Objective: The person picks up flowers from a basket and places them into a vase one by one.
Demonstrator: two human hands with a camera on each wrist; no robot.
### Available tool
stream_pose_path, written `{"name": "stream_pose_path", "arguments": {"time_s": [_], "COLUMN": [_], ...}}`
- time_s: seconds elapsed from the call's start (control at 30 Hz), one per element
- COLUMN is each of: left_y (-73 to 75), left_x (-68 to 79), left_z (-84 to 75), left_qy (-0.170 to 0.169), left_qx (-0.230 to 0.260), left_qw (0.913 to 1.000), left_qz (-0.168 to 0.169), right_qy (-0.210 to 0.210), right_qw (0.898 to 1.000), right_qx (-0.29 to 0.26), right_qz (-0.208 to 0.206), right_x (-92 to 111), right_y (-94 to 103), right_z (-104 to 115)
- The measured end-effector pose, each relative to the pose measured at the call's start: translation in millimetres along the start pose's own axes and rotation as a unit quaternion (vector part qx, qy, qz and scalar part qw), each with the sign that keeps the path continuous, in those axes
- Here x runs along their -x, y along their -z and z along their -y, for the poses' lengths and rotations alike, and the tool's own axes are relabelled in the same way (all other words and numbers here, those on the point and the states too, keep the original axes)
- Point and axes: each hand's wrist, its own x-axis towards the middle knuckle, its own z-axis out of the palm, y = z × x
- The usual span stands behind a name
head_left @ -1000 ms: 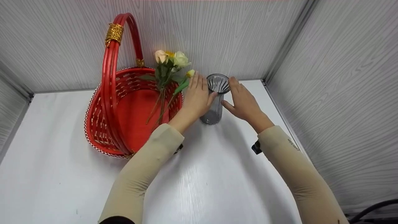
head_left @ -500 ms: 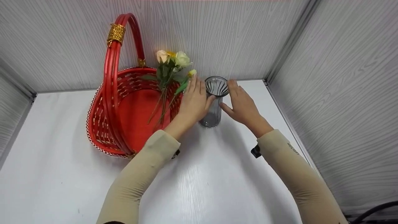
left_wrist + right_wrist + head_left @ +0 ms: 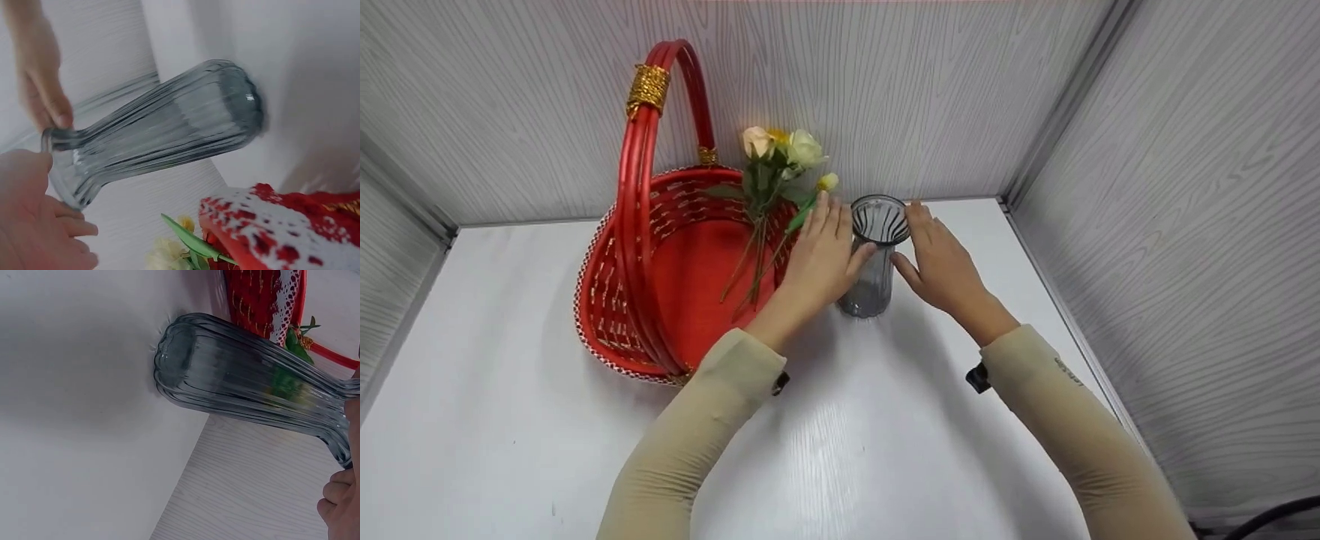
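Note:
A clear grey ribbed glass vase (image 3: 868, 296) with a flared rim stands upright on the white table, between both hands. My left hand (image 3: 821, 262) lies along its left side near the rim, fingers straight and thumb apart. Opposite it, my right hand (image 3: 941, 262) touches the rim's right side with straight fingers. In the left wrist view, the vase (image 3: 169, 121) has a hand at each side of its mouth. The right wrist view shows the base of the vase (image 3: 174, 360) at the tabletop; its mouth is partly hidden by a hand.
Left of the vase stands a red woven basket (image 3: 705, 262) with a tall arched handle (image 3: 630, 195). Several flowers (image 3: 806, 148) lean on its back right rim, stems inside; a yellow-white bud (image 3: 828, 182) is close to my left fingertips. Grey wood-grain panels (image 3: 930, 90) border the table.
The vase has moved a little toward me and slightly left, both hands moving along with it. The head view has shifted slightly; basket and flowers keep their places.

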Motion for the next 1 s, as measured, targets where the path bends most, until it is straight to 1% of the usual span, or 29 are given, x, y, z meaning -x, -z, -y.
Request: {"name": "stream_pose_path", "arguments": {"time_s": [0.1, 0.17, 0.33, 0.4, 0.5, 0.6, 0.67, 0.7, 0.73, 0.8, 0.83, 0.9, 0.93, 1.0], "left_y": [8.3, 16.5, 42.3, 50.7, 59.2, 67.8, 74.7, 78.3, 82.3, 89.7, 93.2, 99.5, 102.2, 106.8], "left_x": [10.4, 20.3, 50.4, 62.6, 82.5, 102.7, 119.2, 127.5, 136.1, 153.8, 162.4, 177.8, 184.9, 196.8], "left_z": [2.7, 3.5, 5.2, 5.3, 3.5, 1.8, 1.7, 2.4, 3.8, 8.0, 10.7, 17.2, 20.9, 29.0], "left_qy": [0.000, -0.004, -0.010, -0.009, -0.011, -0.029, -0.046, -0.055, -0.065, -0.083, -0.089, -0.093, -0.088, -0.067], "left_qx": [0.033, 0.045, 0.049, 0.059, 0.082, 0.099, 0.111, 0.115, 0.123, 0.134, 0.142, 0.158, 0.167, 0.179], "left_qw": [0.9994, 0.9989, 0.9987, 0.9980, 0.9952, 0.9906, 0.9845, 0.9799, 0.9736, 0.9564, 0.9450, 0.9169, 0.9015, 0.8715], "left_qz": [0.009, 0.012, -0.006, -0.022, -0.051, -0.089, -0.128, -0.153, -0.181, -0.246, -0.281, -0.354, -0.390, -0.451], "right_qy": [0.002, 0.003, 0.003, 0.002, 0.001, -0.002, -0.003, -0.003, -0.003, -0.003, -0.003, -0.004, -0.004, -0.003], "right_qw": [1.000, 1.000, 1.000, 1.000, 1.000, 1.000, 1.000, 1.000, 1.000, 1.000, 1.000, 1.000, 1.000, 1.000], "right_qx": [0.003, 0.003, 0.000, 0.002, 0.005, 0.008, 0.008, 0.007, 0.006, 0.006, 0.006, 0.007, 0.009, 0.009], "right_qz": [0.005, 0.007, 0.013, 0.011, 0.013, 0.017, 0.020, 0.018, 0.015, 0.013, 0.013, 0.015, 0.017, 0.020], "right_x": [1.8, 3.1, 2.7, 1.2, -0.7, -4.2, -6.4, -7.3, -8.2, -8.7, -8.1, -6.0, -4.7, -2.2], "right_y": [-0.3, -0.1, 0.3, 0.7, 1.4, 1.4, 1.1, 1.0, 1.0, 0.6, 0.5, 0.2, -0.2, -0.8], "right_z": [1.3, 2.2, 2.5, 1.6, 1.0, 0.6, 1.1, 1.4, 1.6, 2.0, 2.1, 2.3, 2.3, 3.0]}}
